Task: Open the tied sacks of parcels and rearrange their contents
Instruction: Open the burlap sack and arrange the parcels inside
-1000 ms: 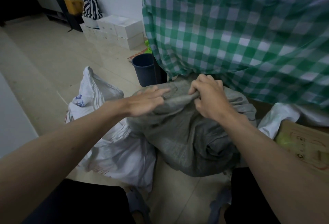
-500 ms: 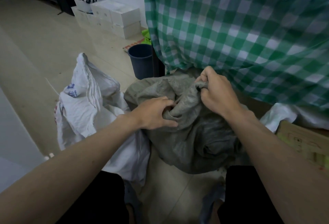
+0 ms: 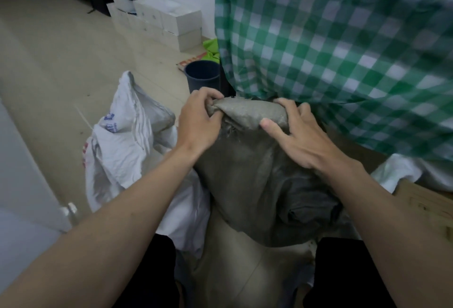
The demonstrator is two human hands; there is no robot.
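Observation:
A grey woven sack point(image 3: 259, 185) stands on the floor between my knees, its top bunched into a folded neck. My left hand point(image 3: 198, 121) grips the left end of that neck, fingers curled round the fabric. My right hand point(image 3: 296, 136) holds the right end, thumb under the fold and fingers over it. A white woven sack point(image 3: 122, 146) with blue and red print slumps against the grey one on its left. The contents of both sacks are hidden.
A table under a green-and-white checked cloth point(image 3: 343, 45) hangs close behind the sack. A dark bucket point(image 3: 202, 75) stands at its corner. White boxes point(image 3: 169, 21) are stacked by the far wall. A cardboard box point(image 3: 426, 207) and white fabric point(image 3: 397, 173) lie at right.
My left hand has moved up from the sack's side to grip the neck's left end. My right hand shifted from a tight fist to a looser hold; the neck is now stretched between both hands.

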